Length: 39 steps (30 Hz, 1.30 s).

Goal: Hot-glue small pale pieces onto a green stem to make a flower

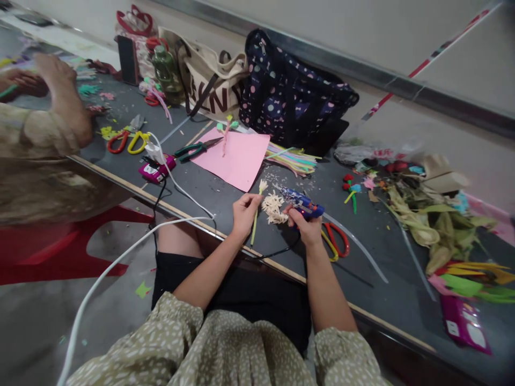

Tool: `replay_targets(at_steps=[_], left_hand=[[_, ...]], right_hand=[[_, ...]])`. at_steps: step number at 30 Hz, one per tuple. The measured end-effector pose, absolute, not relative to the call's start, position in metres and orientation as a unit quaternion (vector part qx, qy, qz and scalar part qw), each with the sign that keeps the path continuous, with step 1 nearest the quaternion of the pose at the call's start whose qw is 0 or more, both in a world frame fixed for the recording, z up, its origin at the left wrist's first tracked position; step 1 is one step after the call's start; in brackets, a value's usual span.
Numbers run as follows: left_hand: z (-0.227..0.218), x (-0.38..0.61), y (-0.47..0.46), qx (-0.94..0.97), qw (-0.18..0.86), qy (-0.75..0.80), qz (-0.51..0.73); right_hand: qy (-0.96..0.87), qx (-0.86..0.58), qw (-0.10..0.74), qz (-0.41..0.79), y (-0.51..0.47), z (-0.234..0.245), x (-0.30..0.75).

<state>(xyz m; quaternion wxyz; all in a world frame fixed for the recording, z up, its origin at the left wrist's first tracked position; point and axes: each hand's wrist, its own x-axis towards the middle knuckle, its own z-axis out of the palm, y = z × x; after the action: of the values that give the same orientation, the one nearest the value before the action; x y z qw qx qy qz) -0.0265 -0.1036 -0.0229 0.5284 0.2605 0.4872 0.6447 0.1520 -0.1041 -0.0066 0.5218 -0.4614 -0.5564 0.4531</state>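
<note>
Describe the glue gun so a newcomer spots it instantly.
On the dark table, find the pink sheet. Below and right of it in view, the right hand holds the glue gun. Its blue body stands out from the cream pieces heaped beside it.

Olive top (253, 351) flecked with white, sleeves (179, 319) short and loose; black shorts or skirt (257, 295)

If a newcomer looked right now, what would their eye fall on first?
Probably the blue glue gun in the right hand, with the pile of pale pieces between it and the left hand, which holds a small flower. Next, perhaps the pink sheet on the table beyond the hands, and the dotted bag behind it.
</note>
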Motion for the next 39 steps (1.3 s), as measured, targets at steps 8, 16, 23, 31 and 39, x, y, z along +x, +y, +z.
replay_targets(at_steps=[8, 16, 23, 31, 39], left_hand=[[-0.019, -0.025, -0.103, 0.242, 0.56, 0.429, 0.666], [-0.019, -0.027, -0.103, 0.238, 0.586, 0.442, 0.637], [-0.017, -0.025, -0.106, 0.27, 0.547, 0.467, 0.64], [-0.017, -0.024, -0.106, 0.307, 0.503, 0.487, 0.644], [-0.02, -0.025, -0.106, 0.313, 0.494, 0.489, 0.648]], right_hand=[[-0.559, -0.481, 0.513, 0.439, -0.106, -0.004, 0.151], [-0.591, -0.522, 0.477, 0.388, -0.109, 0.0, 0.149], [-0.636, -0.511, 0.46, 0.351, -0.112, -0.001, 0.149], [-0.665, -0.525, 0.427, 0.316, -0.111, 0.003, 0.148], [-0.675, -0.534, 0.414, 0.296, -0.112, 0.008, 0.148]])
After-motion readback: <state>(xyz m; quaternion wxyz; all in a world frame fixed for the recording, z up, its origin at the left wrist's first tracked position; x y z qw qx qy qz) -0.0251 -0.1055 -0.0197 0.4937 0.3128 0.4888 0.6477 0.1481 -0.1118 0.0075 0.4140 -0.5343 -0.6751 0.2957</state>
